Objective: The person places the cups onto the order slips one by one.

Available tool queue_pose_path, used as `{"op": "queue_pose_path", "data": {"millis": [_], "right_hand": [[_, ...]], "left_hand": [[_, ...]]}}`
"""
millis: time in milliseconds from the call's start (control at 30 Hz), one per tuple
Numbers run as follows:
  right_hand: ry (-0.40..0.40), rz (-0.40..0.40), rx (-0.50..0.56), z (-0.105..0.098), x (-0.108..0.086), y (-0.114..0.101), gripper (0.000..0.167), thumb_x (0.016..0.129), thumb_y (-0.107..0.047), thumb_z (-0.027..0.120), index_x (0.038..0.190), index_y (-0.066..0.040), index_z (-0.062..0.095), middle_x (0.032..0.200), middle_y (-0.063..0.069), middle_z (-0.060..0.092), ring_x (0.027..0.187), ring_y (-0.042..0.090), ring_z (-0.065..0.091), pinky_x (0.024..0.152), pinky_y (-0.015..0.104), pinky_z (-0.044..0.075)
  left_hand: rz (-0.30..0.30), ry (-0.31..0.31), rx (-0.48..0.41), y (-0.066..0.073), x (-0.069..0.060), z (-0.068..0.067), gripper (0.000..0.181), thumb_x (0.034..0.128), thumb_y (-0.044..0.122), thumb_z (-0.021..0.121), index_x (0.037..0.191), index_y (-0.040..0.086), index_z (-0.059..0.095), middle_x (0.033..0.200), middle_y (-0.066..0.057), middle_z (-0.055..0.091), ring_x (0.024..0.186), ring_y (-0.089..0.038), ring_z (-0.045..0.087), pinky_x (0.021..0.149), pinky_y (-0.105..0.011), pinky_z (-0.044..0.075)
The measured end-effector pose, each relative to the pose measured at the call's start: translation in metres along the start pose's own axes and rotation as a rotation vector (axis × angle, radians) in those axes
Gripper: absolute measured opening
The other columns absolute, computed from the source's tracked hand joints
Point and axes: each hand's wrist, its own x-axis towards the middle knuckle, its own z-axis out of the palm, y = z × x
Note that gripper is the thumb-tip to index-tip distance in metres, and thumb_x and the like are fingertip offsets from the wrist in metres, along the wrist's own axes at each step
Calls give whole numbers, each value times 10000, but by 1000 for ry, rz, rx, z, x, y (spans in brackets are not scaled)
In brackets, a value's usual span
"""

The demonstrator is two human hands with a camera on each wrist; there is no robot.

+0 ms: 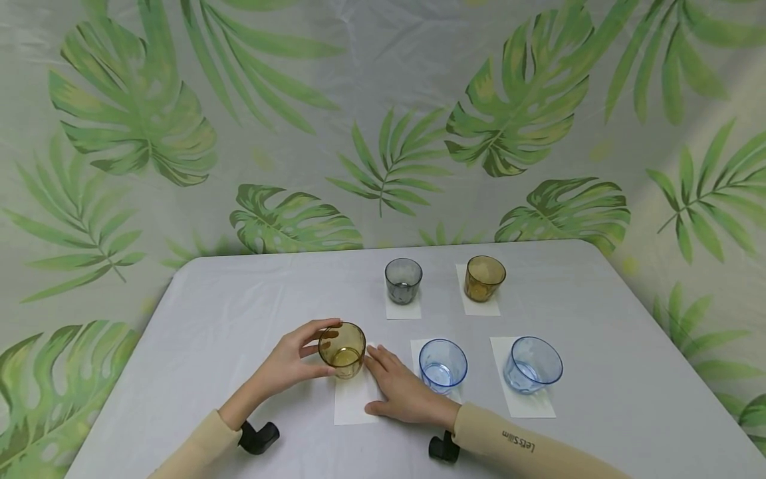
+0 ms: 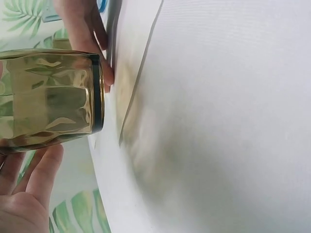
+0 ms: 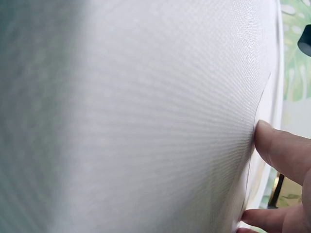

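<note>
My left hand [image 1: 294, 359] grips an amber glass [image 1: 342, 350] by its sides, thumb on the near side and fingers on the far side. In the left wrist view that glass [image 2: 51, 99] is raised off the table, its base apart from the cloth. Partly beneath it in the head view lies a white paper sheet [image 1: 353, 402]. My right hand [image 1: 402, 392] rests on the sheet's right edge, fingers stretched out close to the glass. In the right wrist view the thumb and fingertips [image 3: 265, 131] touch the paper.
Right of my right hand, two blue glasses [image 1: 443, 367] [image 1: 532, 366] stand on white paper sheets. Farther back are a grey glass [image 1: 403, 283] and another amber glass [image 1: 485, 279], also on sheets. A leaf-patterned curtain [image 1: 389, 166] hangs behind the white table [image 1: 239, 293].
</note>
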Motion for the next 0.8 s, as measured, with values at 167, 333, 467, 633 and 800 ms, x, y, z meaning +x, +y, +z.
{"op": "queue_pose_path", "data": {"millis": [167, 333, 467, 633, 800], "right_hand": [[14, -14, -1, 1, 0, 1, 796, 853, -358, 725, 1446, 24, 358, 1526, 158, 265, 1408, 339, 203, 1135, 442, 264], [22, -19, 2, 2, 0, 2, 817, 851, -357, 726, 1450, 42, 340, 1523, 165, 269, 1409, 339, 198, 1143, 433, 246], [24, -23, 6, 2, 0, 2, 822, 853, -355, 725, 1447, 56, 334, 1522, 168, 270, 1409, 340, 198, 1142, 430, 247], [16, -17, 12, 1, -1, 2, 820, 862, -358, 715, 1448, 63, 326, 1524, 166, 261, 1413, 334, 187, 1142, 433, 246], [12, -7, 8, 1, 0, 1, 821, 861, -370, 714, 1439, 73, 335, 1521, 171, 263, 1414, 328, 191, 1143, 428, 243]], "left_hand": [[-23, -22, -13, -2, -2, 6, 758, 755, 119, 824, 1404, 30, 441, 1398, -96, 462, 1230, -301, 486, 987, -349, 469], [-29, -30, -9, -5, -5, 10, 764, 736, 65, 829, 1397, 33, 447, 1383, -111, 477, 1205, -330, 504, 973, -395, 479], [-14, -36, -19, 1, -7, 13, 767, 720, -18, 816, 1385, -25, 435, 1368, -170, 477, 1184, -396, 504, 960, -461, 478], [-1, -51, -28, 17, -7, 15, 727, 720, -50, 802, 1355, -57, 449, 1342, -210, 486, 1153, -434, 510, 942, -491, 485], [10, -51, -18, 23, -8, 17, 712, 726, -52, 797, 1346, -77, 447, 1336, -218, 485, 1158, -438, 505, 932, -472, 495]]}}
